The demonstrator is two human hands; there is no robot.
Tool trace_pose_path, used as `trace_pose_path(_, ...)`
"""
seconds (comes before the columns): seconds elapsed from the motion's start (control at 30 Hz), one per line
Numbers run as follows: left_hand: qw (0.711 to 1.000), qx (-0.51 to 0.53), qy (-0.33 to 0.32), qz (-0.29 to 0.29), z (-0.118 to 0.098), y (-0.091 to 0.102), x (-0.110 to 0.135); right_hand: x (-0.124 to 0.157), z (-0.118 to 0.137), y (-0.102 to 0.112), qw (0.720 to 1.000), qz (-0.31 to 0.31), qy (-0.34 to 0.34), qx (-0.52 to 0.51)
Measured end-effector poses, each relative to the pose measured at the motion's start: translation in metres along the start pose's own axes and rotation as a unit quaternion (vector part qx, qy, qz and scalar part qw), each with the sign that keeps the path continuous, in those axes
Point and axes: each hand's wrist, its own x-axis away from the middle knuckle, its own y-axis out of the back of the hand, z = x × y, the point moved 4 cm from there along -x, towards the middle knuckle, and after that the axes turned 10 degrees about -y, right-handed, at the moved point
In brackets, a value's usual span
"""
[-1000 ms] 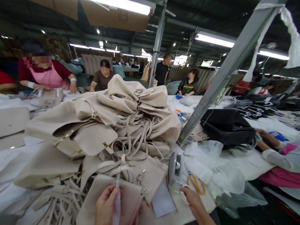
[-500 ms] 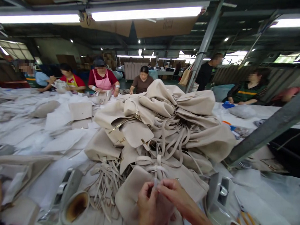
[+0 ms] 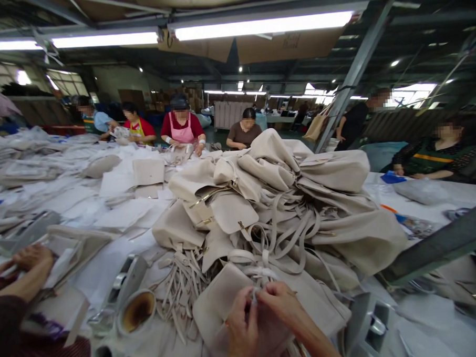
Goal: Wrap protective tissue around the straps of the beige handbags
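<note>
My left hand (image 3: pixel 244 317) and my right hand (image 3: pixel 281 303) meet over a beige handbag (image 3: pixel 217 298) at the front of the table. Fingertips of both hands pinch a narrow strap end (image 3: pixel 254 290) at the bag's top; a whitish bit shows there, too small to make out. Behind them, the bag's strap (image 3: pixel 241 256) loops toward a large heap of beige bags (image 3: pixel 277 171). Loose beige strips (image 3: pixel 181 286) lie in a bunch left of the handbag. My fingers partly hide the strap end.
A stained cup (image 3: pixel 138 311) stands beside a grey tape dispenser (image 3: pixel 126 280) at left. Another dispenser (image 3: pixel 368 325) is at right. A co-worker's hands (image 3: pixel 32 258) work at far left. A metal post (image 3: pixel 441 238) slants across the right side. Several people sit across the table.
The view has turned left, so the scene sits further right. A co-worker's hands and sleeve have come further into view at left. Both my hands stay pinched together at the strap.
</note>
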Motion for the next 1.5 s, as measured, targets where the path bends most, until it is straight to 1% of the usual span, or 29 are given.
trace_pose_path(0.07,0.999,0.038,0.027,0.012,0.0,0.0,-0.003,0.001,-0.003,0.0,1.0,0.011,0.0,-0.011)
trace_pose_path(0.13,0.99,0.099,0.097,0.011,0.003,0.001,-0.006,0.002,-0.006,-0.001,0.999,0.019,-0.005,-0.027)
trace_pose_path(0.2,0.972,0.162,0.171,0.0,0.007,0.002,-0.008,0.004,-0.009,-0.003,0.999,0.022,-0.008,-0.047)
trace_pose_path(0.23,0.963,0.186,0.196,-0.007,0.008,0.003,-0.009,0.005,-0.01,-0.005,0.998,0.022,-0.008,-0.059)
trace_pose_path(0.27,0.956,0.205,0.211,-0.012,0.009,0.003,-0.009,0.006,-0.01,-0.007,0.997,0.021,-0.007,-0.072)
trace_pose_path(0.43,0.933,0.26,0.249,-0.019,0.006,0.004,-0.01,0.012,-0.011,-0.02,0.99,0.005,-0.008,-0.141)
trace_pose_path(0.5,0.923,0.277,0.265,-0.017,0.003,0.004,-0.01,0.016,-0.012,-0.023,0.987,-0.02,-0.008,-0.162)
trace_pose_path(0.57,0.919,0.288,0.269,-0.017,-0.001,0.004,-0.01,0.021,-0.013,-0.024,0.98,-0.048,-0.008,-0.191)
trace_pose_path(0.67,0.928,0.273,0.254,-0.022,-0.006,0.008,-0.012,0.027,-0.015,-0.022,0.967,-0.067,0.005,-0.244)
trace_pose_path(0.77,0.933,0.262,0.247,-0.025,-0.008,0.013,-0.013,0.033,-0.014,-0.022,0.965,-0.05,0.01,-0.258)
trace_pose_path(0.87,0.929,0.277,0.244,-0.024,-0.008,0.015,-0.012,0.037,-0.011,-0.024,0.968,-0.012,0.008,-0.252)
trace_pose_path(1.1,0.929,0.285,0.234,-0.031,0.0,0.018,-0.008,0.038,-0.011,-0.029,0.969,0.032,-0.008,-0.246)
trace_pose_path(1.23,0.936,0.274,0.222,-0.01,-0.002,0.018,-0.005,0.034,-0.017,-0.033,0.963,0.049,0.005,-0.266)
trace_pose_path(1.33,0.946,0.256,0.197,0.007,-0.004,0.016,-0.005,0.034,-0.018,-0.038,0.946,0.082,-0.015,-0.312)
trace_pose_path(1.4,0.948,0.26,0.185,-0.012,-0.002,0.015,-0.006,0.037,-0.015,-0.039,0.928,0.107,-0.05,-0.353)
trace_pose_path(1.5,0.938,0.291,0.184,-0.035,0.001,0.014,-0.006,0.045,-0.007,-0.038,0.906,0.139,-0.087,-0.389)
